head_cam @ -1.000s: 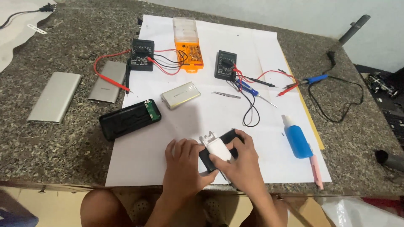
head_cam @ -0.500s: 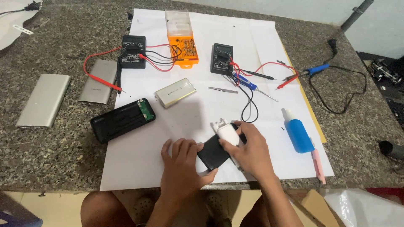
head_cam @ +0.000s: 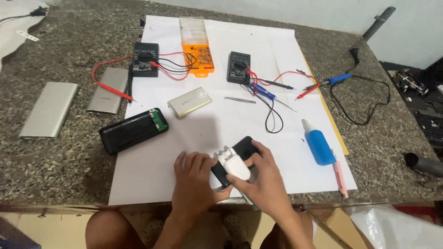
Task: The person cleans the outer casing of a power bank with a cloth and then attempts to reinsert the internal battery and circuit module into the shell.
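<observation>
My left hand (head_cam: 196, 182) and my right hand (head_cam: 260, 182) meet near the front edge of a white paper sheet (head_cam: 221, 106). Both grip a flat black case (head_cam: 242, 150); a white plastic part (head_cam: 233, 165) lies on top of it, under my right fingers. An open black power bank (head_cam: 134, 130) with a green circuit board showing lies to the left. A silver battery pack (head_cam: 189, 102) lies beyond my hands.
Two black multimeters (head_cam: 146, 58) (head_cam: 239, 67) with red and black leads flank an orange parts box (head_cam: 196, 51). Tweezers (head_cam: 240, 99), a blue bottle (head_cam: 318, 143), a pink tool (head_cam: 340, 177), a blue soldering iron (head_cam: 339, 79) and two silver power banks (head_cam: 49, 109) (head_cam: 109, 90) lie around.
My hands have kept hold of the black case and white part. My right hand has shifted its fingers over the white part. The camera has tilted slightly.
</observation>
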